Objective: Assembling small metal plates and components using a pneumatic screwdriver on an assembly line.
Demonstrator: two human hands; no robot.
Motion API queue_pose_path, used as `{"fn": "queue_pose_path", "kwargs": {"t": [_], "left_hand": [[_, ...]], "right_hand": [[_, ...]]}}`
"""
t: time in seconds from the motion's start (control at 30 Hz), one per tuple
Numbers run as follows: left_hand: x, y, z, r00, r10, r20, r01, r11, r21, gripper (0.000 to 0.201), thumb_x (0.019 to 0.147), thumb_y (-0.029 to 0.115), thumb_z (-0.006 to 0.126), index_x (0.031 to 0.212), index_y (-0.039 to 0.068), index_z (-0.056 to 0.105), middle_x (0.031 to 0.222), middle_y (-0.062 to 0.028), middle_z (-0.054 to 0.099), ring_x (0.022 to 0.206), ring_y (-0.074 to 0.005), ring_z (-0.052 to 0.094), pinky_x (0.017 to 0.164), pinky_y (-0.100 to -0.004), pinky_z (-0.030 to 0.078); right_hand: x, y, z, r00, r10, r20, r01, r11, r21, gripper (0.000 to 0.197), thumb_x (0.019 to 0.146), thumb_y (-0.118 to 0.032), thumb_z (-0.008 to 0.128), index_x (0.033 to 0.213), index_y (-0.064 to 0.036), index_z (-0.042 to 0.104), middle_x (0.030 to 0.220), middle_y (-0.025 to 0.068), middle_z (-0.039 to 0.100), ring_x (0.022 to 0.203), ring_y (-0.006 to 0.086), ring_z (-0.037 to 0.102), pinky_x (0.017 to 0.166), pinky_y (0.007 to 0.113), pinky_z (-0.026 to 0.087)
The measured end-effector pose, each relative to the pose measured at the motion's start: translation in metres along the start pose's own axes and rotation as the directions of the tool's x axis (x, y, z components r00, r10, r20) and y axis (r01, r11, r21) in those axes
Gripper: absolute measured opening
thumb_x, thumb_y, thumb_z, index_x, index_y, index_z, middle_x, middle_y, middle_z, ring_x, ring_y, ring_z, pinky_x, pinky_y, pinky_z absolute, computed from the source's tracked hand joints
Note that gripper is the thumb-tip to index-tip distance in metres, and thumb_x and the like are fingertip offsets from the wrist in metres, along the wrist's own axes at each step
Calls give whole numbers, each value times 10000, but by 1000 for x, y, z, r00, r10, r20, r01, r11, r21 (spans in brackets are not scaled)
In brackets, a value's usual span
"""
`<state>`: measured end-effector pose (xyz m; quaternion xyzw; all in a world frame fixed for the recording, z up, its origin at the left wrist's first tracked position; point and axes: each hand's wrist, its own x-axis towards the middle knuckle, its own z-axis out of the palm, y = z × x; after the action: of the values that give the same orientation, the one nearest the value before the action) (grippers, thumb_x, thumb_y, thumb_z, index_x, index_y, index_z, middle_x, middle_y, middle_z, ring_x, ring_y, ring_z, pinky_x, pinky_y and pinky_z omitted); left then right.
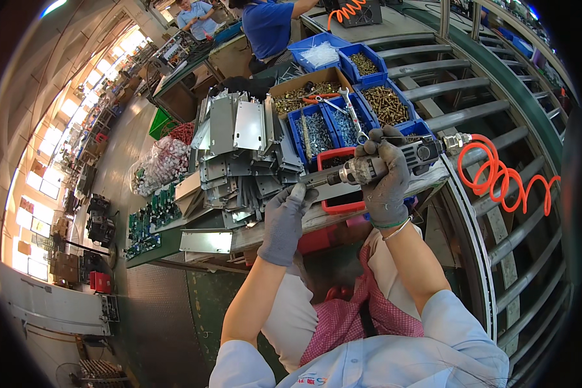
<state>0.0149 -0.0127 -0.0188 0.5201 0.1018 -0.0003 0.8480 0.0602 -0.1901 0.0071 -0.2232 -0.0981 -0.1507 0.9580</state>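
Note:
My right hand (387, 181), in a grey work glove, is wrapped round a grey pneumatic screwdriver (420, 152) held level above the bench edge. The tool's bit end points left, toward my other hand. My left hand (283, 226), gloved too, has its thumb and fingers closed at the tip of that bit; any small part there is hidden. An orange coiled air hose (495, 174) runs from the tool's metal coupling (457, 142) off to the right. Just beyond the tool lies a red-rimmed tray (333, 208), partly covered by my right hand and the tool.
Stacked metal brackets (239, 155) fill the bench ahead of my left hand. Blue bins (313, 132) of screws stand beyond the tool, with a wrench (351, 113) across them. Green circuit boards (150, 220) sit left. A roller conveyor (472, 116) runs along the right. Two people work farther off.

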Motion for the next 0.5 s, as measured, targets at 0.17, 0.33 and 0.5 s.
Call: {"fn": "queue_pose_path", "kwargs": {"t": [0.17,0.33,0.5], "left_hand": [[-2,2,-2,999,48,8,-48,999,14,276,902,228,614,1011,-25,592,928,-100,647,845,-167,629,838,-313,493],[-12,17,9,975,216,51,-222,946,236,274,883,254,638,944,-13,628,852,-80,661,794,-122,601,766,-259,461],[-15,25,6,984,138,113,-158,968,194,269,874,246,647,936,-16,639,836,-78,665,764,-104,587,753,-241,449]], "right_hand": [[-1,2,5,999,19,-47,-18,1000,18,307,858,-94,503,1163,-61,485,1028,71,586,870,138,595,833,353,514],[12,3,-3,988,103,-118,-83,983,165,281,841,-66,507,1121,-62,478,988,75,587,826,145,598,797,345,524],[15,5,-6,967,208,-148,-156,941,300,260,829,-43,514,1085,-62,476,954,80,587,783,148,599,761,336,529]]}}
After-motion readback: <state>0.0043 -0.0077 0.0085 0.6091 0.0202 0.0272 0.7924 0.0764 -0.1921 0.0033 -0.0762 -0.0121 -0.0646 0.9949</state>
